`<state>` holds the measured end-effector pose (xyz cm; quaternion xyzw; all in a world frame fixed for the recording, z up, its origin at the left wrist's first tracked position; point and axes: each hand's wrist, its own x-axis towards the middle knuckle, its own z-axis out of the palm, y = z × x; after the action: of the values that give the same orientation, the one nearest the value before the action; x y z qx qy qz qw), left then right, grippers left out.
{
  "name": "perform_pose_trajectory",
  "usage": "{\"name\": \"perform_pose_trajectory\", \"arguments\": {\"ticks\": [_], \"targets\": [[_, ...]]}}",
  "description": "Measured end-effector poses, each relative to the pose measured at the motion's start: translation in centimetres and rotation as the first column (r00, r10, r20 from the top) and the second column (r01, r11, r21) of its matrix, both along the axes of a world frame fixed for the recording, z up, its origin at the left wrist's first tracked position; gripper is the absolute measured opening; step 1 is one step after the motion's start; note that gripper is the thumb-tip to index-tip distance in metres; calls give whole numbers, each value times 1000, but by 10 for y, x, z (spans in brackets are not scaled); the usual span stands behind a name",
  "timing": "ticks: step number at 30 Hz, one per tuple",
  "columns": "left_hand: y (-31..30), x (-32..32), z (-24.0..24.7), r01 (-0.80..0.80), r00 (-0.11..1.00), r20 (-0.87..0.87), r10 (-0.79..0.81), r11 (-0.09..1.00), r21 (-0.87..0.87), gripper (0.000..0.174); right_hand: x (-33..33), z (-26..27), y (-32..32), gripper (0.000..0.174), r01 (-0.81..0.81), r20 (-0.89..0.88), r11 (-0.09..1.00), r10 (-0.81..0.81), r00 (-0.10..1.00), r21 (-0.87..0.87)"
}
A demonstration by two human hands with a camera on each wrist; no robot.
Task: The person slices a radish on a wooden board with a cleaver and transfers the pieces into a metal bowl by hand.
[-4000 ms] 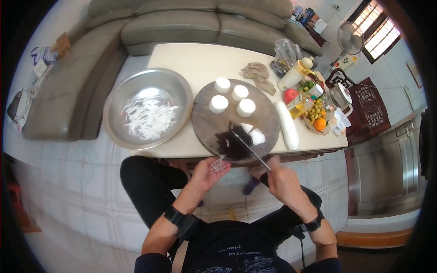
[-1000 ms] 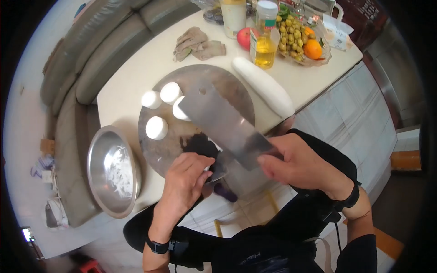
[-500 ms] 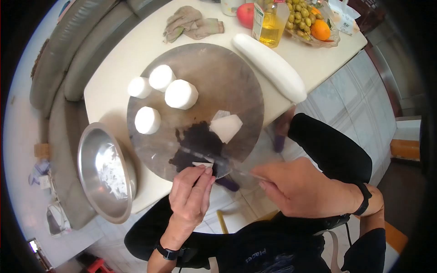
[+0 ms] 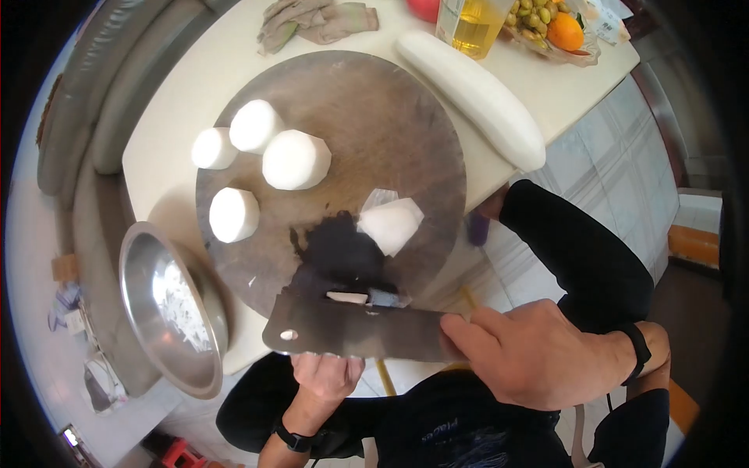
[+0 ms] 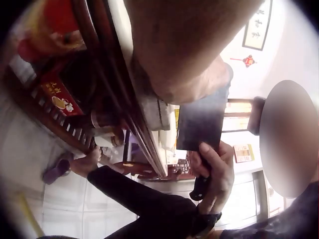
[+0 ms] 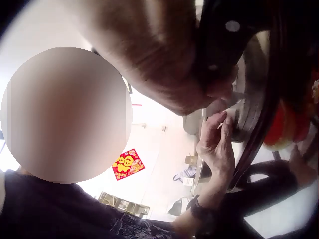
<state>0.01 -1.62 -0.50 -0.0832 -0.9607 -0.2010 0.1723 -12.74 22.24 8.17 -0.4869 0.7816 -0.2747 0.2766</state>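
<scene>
My right hand (image 4: 538, 351) grips a cleaver (image 4: 351, 326) by its handle, its broad blade lying across the view over the near rim of the round chopping board (image 4: 390, 101). My left hand (image 4: 324, 377) is below the blade, which hides its fingertips in the head view. In the right wrist view the left hand's (image 6: 218, 144) fingers and thumb are bent together at the board's edge. A small white radish piece (image 4: 347, 297) shows just past the blade, on a dark wet patch. Cut radish pieces (image 4: 390, 225) lie right of the patch, and several thick radish chunks (image 4: 296, 160) stand at left.
A steel basin (image 4: 133, 304) with white shreds stands left of the board. A whole white radish (image 4: 476, 97) lies to its right. Behind are a cloth (image 4: 312, 22), an oil bottle (image 4: 472, 23) and a fruit bowl (image 4: 558, 47). The person's legs are below the table edge.
The cleaver has swung from upright over the board to lying flat-on across the near rim, covering the left fingers. Earlier the left hand held shreds, then pinched a radish piece. The head view has shifted.
</scene>
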Motion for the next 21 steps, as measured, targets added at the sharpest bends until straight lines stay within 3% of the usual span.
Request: {"name": "perform_pose_trajectory", "arguments": {"ticks": [5,7,11,13,20,21], "targets": [[-7,10,-2,52,998,33,-49,995,-81,26,-10,3,-3,23,-54,53,999,53,997,4],[-8,9,4,86,991,117,-69,986,-141,28,-15,6,-6,23,-127,-12,991,127,992,31],[-10,11,6,102,981,175,-82,989,-107,29,-26,8,-14,22,-161,84,985,156,984,64],[-12,13,9,120,952,291,-100,992,-51,29,-27,8,-17,21,-190,70,980,185,980,62],[-15,8,11,154,945,286,-157,988,35,29,-43,6,-28,25,-265,192,958,241,951,108],[-13,3,10,131,966,214,-145,988,76,28,-44,4,-31,26,-254,264,962,219,939,105]]}}
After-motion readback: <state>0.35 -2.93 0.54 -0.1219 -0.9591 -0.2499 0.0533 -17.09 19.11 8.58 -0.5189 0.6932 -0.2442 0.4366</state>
